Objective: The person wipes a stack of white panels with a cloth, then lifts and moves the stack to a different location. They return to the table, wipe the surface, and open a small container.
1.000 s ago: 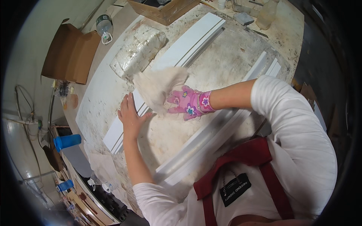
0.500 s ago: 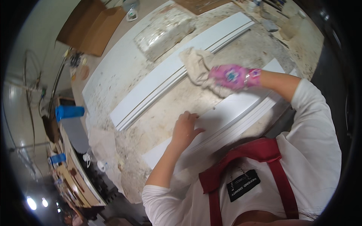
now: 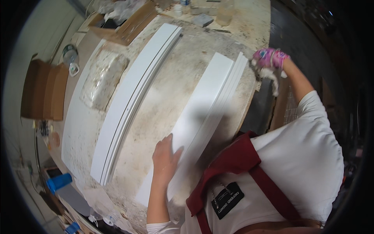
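My right hand, in a pink flowered glove, is closed round a whitish rag that hangs down from it. It is just past the far right end of the nearer white grooved board, by the table's right edge. My bare left hand lies on the other end of that board, at its left edge, thumb apart from the fingers. A second white grooved board lies roughly parallel, farther left on the stained worktable.
A clear plastic-wrapped bundle lies left of the second board. Cardboard boxes stand along the table's left and far sides. A grey block and a jar are at the far end. A blue cylinder is at lower left.
My right hand has carried the rag from the farther board across to beyond the nearer board's right end. My left hand stays on the nearer board. The whole view has turned.
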`<action>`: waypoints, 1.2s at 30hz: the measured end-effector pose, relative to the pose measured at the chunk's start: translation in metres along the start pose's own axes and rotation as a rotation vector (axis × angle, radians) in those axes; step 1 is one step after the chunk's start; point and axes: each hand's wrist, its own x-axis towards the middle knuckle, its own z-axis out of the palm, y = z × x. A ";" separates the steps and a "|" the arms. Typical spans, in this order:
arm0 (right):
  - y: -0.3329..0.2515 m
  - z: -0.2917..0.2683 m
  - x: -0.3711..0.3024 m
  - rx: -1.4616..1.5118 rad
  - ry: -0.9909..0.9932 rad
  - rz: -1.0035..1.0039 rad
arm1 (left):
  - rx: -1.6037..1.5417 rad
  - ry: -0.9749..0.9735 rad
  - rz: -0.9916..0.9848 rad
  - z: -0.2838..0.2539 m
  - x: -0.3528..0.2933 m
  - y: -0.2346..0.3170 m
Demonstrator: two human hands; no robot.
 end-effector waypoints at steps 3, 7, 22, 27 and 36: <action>-0.025 0.041 -0.007 0.397 0.062 -0.023 | -0.171 0.001 -0.028 -0.003 -0.002 0.000; -0.052 0.022 -0.004 0.441 -0.011 0.092 | -0.381 -0.053 -0.107 -0.012 -0.023 0.027; -0.197 -0.060 0.121 0.908 0.715 -0.777 | -0.213 -0.340 0.009 -0.042 -0.013 0.021; -0.374 -0.146 0.058 0.734 0.411 -0.860 | 0.548 0.537 -0.161 -0.116 0.010 -0.085; -0.285 -0.081 0.224 0.175 0.757 -0.548 | 0.542 0.401 -0.205 -0.111 0.008 -0.149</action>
